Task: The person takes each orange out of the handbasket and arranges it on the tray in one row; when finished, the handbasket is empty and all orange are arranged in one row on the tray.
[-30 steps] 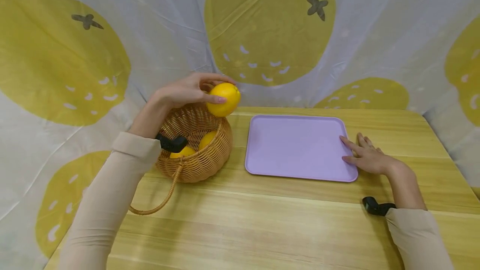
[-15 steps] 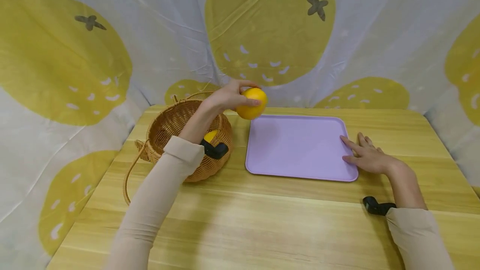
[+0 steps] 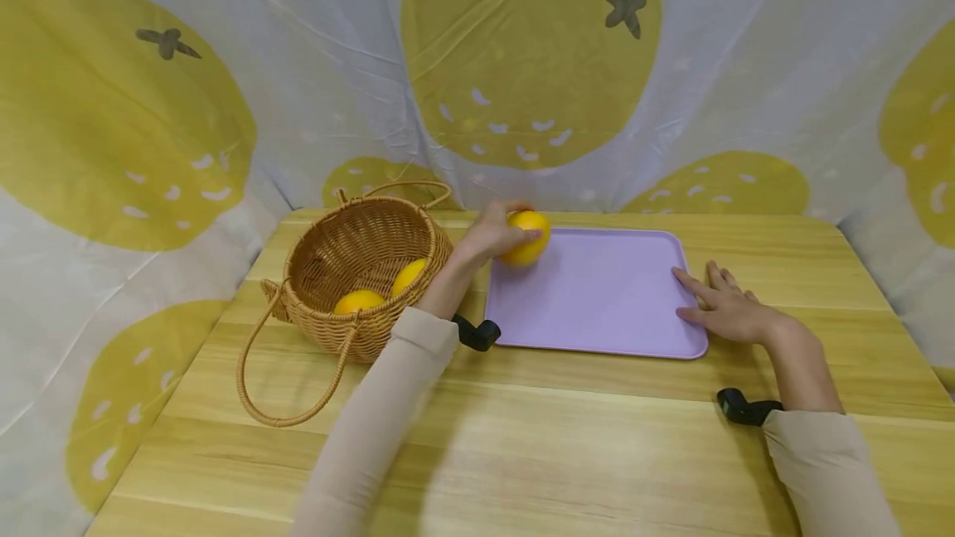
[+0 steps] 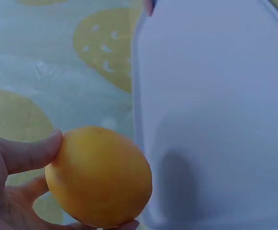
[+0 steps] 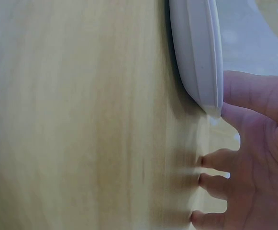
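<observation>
My left hand grips an orange between thumb and fingers over the far left corner of a light purple tray. Close up in the left wrist view, the same orange casts a shadow on the tray beside it. At the tray's right edge, my right hand lies with spread, fairly straight fingers. From the right wrist view, its thumb and forefinger touch the tray's rim while the other fingertips rest on the table.
A wicker basket stands left of the tray, its handles folded out. Two more oranges lie inside, a near one and one by the right wall. Behind the wooden table hangs a fruit-print cloth.
My left hand has carried the orange from above the basket rightward and down over the tray's far left corner. My right hand has stayed at the tray's right edge.
</observation>
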Tool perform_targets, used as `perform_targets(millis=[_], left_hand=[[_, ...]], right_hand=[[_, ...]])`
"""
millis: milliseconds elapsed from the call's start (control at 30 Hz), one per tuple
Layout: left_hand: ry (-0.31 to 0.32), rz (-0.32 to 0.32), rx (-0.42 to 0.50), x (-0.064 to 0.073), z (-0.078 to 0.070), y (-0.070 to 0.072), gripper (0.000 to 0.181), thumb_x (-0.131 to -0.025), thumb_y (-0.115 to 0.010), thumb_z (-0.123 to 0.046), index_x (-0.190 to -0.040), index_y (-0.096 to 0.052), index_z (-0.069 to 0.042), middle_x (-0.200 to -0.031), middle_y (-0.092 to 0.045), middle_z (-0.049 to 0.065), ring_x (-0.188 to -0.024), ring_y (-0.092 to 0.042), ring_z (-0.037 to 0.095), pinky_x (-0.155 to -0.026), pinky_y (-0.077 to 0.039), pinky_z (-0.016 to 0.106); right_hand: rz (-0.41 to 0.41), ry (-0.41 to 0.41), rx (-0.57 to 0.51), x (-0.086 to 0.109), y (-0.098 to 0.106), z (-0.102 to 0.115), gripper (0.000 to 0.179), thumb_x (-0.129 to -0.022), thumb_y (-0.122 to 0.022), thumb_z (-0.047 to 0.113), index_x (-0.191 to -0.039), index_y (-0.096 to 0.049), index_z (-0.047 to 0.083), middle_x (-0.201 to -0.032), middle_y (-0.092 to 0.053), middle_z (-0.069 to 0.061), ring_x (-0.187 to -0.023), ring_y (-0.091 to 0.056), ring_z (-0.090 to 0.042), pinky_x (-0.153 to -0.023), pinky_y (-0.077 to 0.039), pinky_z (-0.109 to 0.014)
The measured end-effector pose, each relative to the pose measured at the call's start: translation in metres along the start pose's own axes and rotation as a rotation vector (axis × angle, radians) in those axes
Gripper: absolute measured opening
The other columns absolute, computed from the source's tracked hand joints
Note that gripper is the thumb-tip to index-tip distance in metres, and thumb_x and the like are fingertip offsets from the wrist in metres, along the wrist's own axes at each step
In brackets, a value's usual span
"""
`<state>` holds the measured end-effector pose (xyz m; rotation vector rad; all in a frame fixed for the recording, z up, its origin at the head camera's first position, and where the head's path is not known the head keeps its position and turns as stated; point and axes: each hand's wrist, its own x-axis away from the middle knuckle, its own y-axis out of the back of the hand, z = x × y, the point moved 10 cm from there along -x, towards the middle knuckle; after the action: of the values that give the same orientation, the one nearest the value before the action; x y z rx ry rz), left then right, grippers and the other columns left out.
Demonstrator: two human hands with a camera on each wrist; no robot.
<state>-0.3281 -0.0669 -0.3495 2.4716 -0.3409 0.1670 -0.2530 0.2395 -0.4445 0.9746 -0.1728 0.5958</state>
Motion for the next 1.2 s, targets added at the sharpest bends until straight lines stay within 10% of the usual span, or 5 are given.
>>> perform_targets(millis=[233, 567, 1200], left_hand=[[0.043, -0.048, 0.048, -0.005, 0.027, -0.009, 0.057, -0.099, -0.069, -0.02, -0.152, -0.051, -0.007, -0.155, -0.05, 0.019, -0.137, -0.051, 0.035, -0.114, -0.044, 0.046], [0.012, -0.115, -0.079, -0.005, 0.034, -0.015, 0.058, -0.104, -0.06, -0.031, -0.156, -0.045, -0.01, -0.148, -0.051, 0.026, -0.134, -0.051, 0.041, -0.109, -0.046, 0.051], [-0.092, -0.096, -0.013, 0.004, 0.038, -0.022, 0.061, -0.105, -0.052, -0.021, -0.162, -0.033, -0.009, -0.16, -0.035, 0.023, -0.146, -0.04, 0.038, -0.122, -0.033, 0.054]], right_hand=[[-0.006, -0.006, -0.002, -0.001, 0.0, -0.002, 0.079, -0.107, -0.052, 0.038, -0.165, -0.01, 0.005, -0.159, 0.021, -0.045, -0.146, 0.021, -0.066, -0.109, 0.01, -0.083], [-0.004, -0.008, 0.002, 0.0, -0.001, -0.001, 0.078, -0.108, -0.051, 0.038, -0.165, -0.01, 0.005, -0.159, 0.02, -0.045, -0.146, 0.021, -0.065, -0.11, 0.009, -0.083], [-0.001, -0.005, -0.012, 0.0, -0.002, 0.001, 0.078, -0.107, -0.051, 0.038, -0.165, -0.01, 0.005, -0.159, 0.02, -0.045, -0.146, 0.022, -0.065, -0.11, 0.011, -0.083]])
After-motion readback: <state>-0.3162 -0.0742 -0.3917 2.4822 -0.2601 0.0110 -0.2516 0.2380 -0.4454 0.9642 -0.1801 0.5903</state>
